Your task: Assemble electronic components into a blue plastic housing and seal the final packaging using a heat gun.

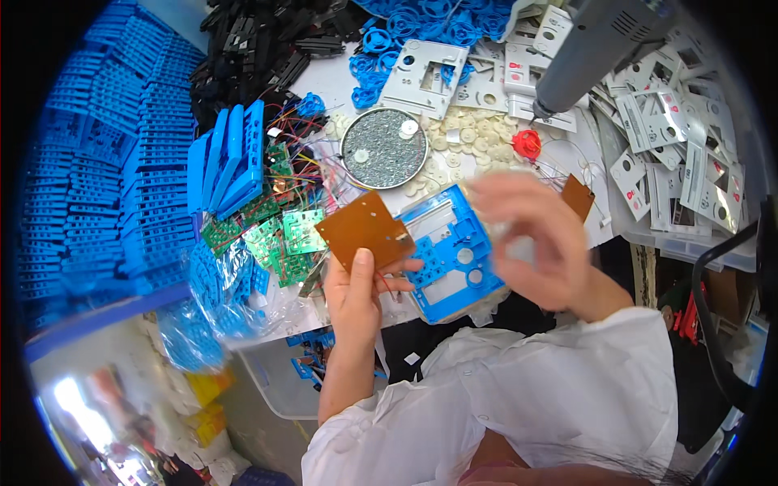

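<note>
My left hand (355, 296) grips a brown circuit board (361, 228), thumb on its flat face and fingers behind it. A thin red wire hangs near my left fingertips. Just right of the board lies a blue plastic housing (442, 287) with square openings, round posts and two pale discs, at the near edge of the table. Over the housing's right side hovers my right hand (539, 243), its fingers curled and smeared by motion, so I cannot tell whether it holds anything. Another brown board (577, 198) lies behind that hand.
A round tin of small metal screws (381, 154) sits mid-table beside scattered cream discs (470, 138). Over a red part (527, 144) hangs a grey powered screwdriver (596, 61). Blue housings (97, 178) are stacked left, near green circuit boards (301, 231); white panels (648, 121) are heaped right.
</note>
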Available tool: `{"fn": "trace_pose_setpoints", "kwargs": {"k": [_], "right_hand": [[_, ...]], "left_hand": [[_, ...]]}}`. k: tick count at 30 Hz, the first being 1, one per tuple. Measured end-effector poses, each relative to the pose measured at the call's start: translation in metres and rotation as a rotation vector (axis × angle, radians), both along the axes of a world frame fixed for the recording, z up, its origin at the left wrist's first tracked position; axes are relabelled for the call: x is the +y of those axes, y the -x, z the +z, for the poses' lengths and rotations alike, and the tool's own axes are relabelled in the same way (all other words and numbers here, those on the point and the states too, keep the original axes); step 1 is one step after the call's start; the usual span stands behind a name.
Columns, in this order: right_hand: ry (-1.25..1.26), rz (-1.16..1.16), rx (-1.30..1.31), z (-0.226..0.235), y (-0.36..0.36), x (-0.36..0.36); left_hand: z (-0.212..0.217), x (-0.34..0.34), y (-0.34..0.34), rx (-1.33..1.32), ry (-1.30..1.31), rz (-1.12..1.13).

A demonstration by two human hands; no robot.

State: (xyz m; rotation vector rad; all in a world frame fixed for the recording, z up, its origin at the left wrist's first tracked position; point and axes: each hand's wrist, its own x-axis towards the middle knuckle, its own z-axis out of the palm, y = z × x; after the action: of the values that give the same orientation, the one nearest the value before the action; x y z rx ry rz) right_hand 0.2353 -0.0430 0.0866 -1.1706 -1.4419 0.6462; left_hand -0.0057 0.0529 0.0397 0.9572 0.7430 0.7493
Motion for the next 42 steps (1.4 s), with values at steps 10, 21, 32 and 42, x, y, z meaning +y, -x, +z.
{"fn": "trace_pose_setpoints", "kwargs": {"k": [10,21,32,42], "right_hand": [[0.838,0.706,0.087,-0.026,-0.011,0.076],[0.689,0.462,0.195,-0.045,-0.010,0.068],[0.632,0.382,-0.149,-0.063,0.002,0.053],[0.554,0.354,-0.224,-0.074,0.008,0.047]], "left_hand": [[0.001,-0.026,-0.003,0.133,0.029,-0.263],[-0.008,-0.041,0.029,-0.144,0.372,-0.332],[-0.011,-0.081,0.041,-0.037,0.380,-0.370],[-0.024,-0.086,0.050,0.024,0.275,-0.441]]}}
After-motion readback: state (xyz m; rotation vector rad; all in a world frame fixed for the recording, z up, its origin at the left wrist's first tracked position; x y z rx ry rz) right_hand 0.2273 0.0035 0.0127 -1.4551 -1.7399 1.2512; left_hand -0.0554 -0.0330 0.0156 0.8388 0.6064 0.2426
